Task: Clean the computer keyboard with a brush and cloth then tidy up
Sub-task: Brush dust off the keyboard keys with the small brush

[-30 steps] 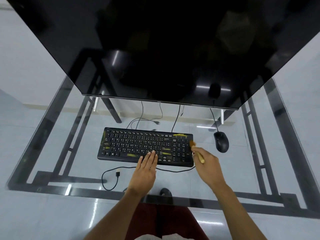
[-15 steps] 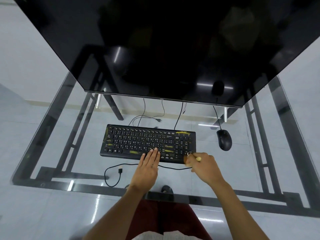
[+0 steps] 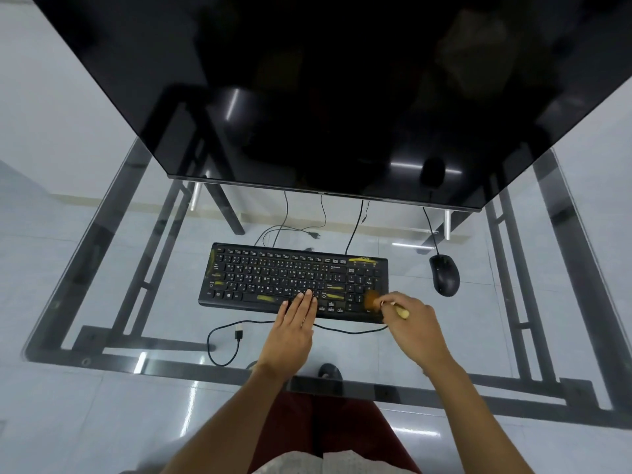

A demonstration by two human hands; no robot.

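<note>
While your left hand (image 3: 293, 328) lies flat, fingers extended, on the black yellow-smeared keyboard (image 3: 290, 280), your right hand (image 3: 415, 323) pinches the small wooden-handled brush (image 3: 374, 300) at its lower-right corner, black mouse (image 3: 444, 274) nearby right.

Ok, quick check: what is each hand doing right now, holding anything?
Left hand: open, flat, fingertips resting on the keyboard, holding nothing.
Right hand: closed on the brush, bristles at the keyboard's right end.

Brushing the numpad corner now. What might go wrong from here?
The brush in the right hand works at the keyboard edge, so debris may land on the glass table and need wiping. The cable loops right under that hand and might snag. The left hand rests flat on the keys; lifting it may let the keyboard slide.
</note>
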